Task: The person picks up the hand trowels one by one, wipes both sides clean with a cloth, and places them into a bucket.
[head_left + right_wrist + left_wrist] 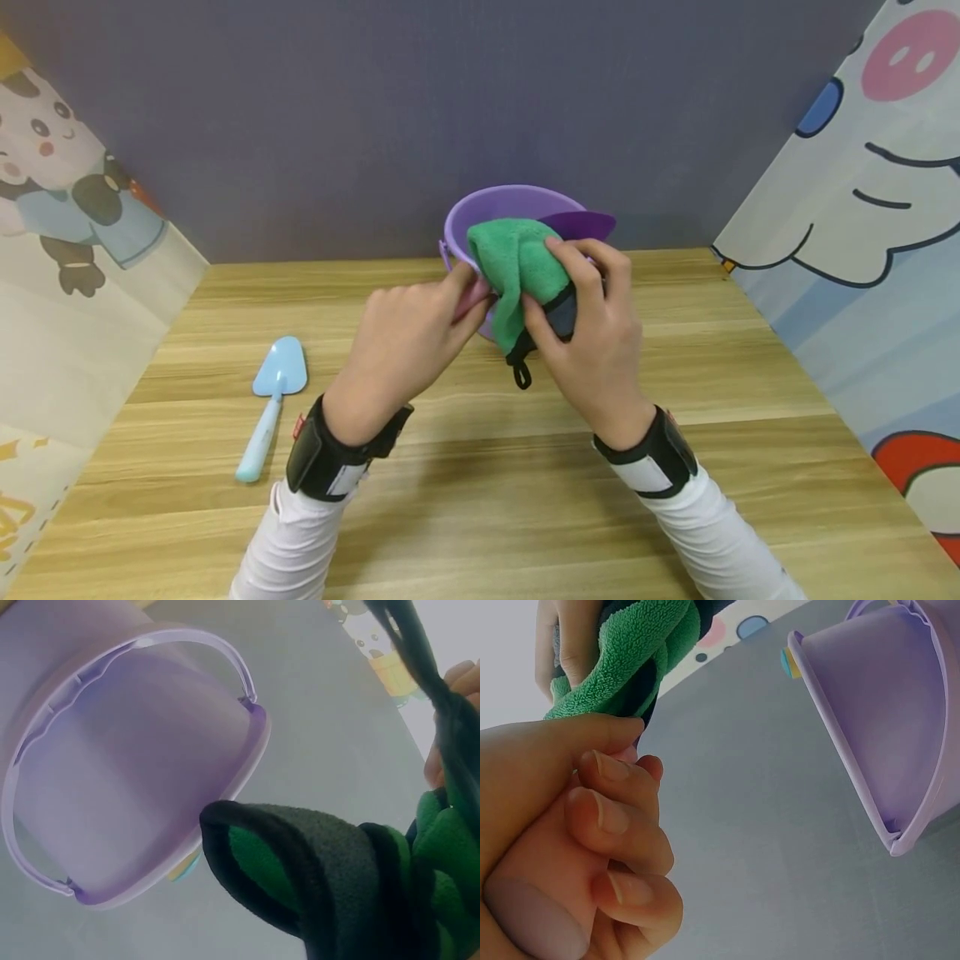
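My left hand (408,337) grips the pink handle (551,847) of a toy trowel, fingers curled round it. The trowel's dark purple blade (588,223) shows beyond a green and grey cleaning cloth (517,250), which covers its middle. With thumb and fingers, my right hand (600,333) holds the cloth bunched round the trowel. The cloth has black edging and a small hanging loop (522,375). Behind both hands stands a light purple bucket (459,218), partly hidden by the cloth in the head view.
A light blue toy trowel (281,367) lies on the wooden table (465,517), left of my left hand. A grey panel (337,125) rises at the table's back edge. Cartoon-printed panels (862,183) stand along both sides.
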`<state>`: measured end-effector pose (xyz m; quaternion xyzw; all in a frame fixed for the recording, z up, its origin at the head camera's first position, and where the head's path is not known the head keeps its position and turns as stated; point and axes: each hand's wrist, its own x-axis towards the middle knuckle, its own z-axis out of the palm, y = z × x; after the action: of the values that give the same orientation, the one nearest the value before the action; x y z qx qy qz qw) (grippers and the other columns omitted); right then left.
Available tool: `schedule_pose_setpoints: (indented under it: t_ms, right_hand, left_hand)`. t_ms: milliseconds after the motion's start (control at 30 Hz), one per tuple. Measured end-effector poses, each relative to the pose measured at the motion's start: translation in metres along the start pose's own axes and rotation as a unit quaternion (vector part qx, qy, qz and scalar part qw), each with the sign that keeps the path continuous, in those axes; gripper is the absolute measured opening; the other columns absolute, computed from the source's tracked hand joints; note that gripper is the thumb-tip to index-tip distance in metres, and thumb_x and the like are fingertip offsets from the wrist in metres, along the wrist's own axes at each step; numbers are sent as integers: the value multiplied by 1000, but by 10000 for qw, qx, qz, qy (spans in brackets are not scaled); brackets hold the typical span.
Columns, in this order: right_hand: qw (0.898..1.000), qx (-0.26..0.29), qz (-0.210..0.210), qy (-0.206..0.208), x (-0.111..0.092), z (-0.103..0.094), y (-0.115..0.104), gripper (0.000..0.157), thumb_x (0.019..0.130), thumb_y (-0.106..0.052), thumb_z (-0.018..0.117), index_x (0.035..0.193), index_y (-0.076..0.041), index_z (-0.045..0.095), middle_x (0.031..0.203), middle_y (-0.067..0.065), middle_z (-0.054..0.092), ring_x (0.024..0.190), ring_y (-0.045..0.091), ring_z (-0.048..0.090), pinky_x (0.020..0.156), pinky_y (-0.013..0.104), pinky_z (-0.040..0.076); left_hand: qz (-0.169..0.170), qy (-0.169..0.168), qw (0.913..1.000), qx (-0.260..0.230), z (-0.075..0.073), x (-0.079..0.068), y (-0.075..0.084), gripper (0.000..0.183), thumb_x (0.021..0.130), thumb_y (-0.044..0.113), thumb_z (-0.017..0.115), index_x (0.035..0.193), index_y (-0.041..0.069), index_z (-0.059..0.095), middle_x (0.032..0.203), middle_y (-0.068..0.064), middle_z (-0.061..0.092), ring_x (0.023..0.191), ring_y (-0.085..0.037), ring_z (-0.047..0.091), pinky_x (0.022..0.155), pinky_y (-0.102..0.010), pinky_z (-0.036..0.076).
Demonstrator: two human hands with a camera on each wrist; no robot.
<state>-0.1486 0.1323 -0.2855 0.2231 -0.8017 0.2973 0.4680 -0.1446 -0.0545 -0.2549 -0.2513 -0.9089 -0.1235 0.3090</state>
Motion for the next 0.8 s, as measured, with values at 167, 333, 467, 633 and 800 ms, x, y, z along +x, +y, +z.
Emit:
schedule_pose_setpoints:
  t_ms: [167, 333, 467, 633, 800]
  right_hand:
    - [10000, 15, 33, 36, 1, -1, 2, 49, 86, -22, 68, 129, -4, 53, 119, 30, 50, 108, 34, 55, 87, 52, 55]
    - [9999, 1, 50, 103, 2, -3, 4, 49, 86, -22, 68, 129, -4, 53, 118, 31, 50, 108, 34, 54, 88, 52, 54]
    - [9998, -49, 82, 155, 3, -4, 5, 49, 86, -23, 67, 129, -4, 52, 118, 31, 50, 109, 33, 54, 89, 52, 54]
    - [9996, -64, 154, 233, 4, -5, 6, 49, 86, -23, 67, 129, -5, 52, 118, 31, 50, 109, 33, 55, 89, 52, 54]
    - [9992, -41, 213, 337, 5, -5, 6, 48, 86, -23, 68, 129, -5, 53, 118, 32, 51, 110, 33, 55, 91, 52, 53]
  left_hand:
    - [38, 19, 10000, 24, 0, 0, 0, 26, 96, 36, 55, 94, 11, 64, 46, 1, 41, 39, -19, 46, 35, -44, 45]
    - [74, 61, 9999, 51, 1, 0, -1, 26, 96, 35, 55, 93, 11, 64, 45, 1, 43, 38, -19, 46, 34, -42, 44]
    - [98, 65, 9999, 38, 0, 0, -1, 24, 96, 34, 55, 94, 11, 63, 46, 1, 42, 38, -18, 45, 34, -42, 44]
    - [122, 57, 9999, 12, 0, -1, -1, 24, 95, 34, 55, 95, 11, 63, 46, 2, 41, 38, -17, 43, 34, -40, 43]
    - [112, 21, 9999, -37, 0, -1, -2, 23, 95, 33, 56, 94, 11, 62, 46, 2, 39, 38, -16, 42, 33, -39, 42]
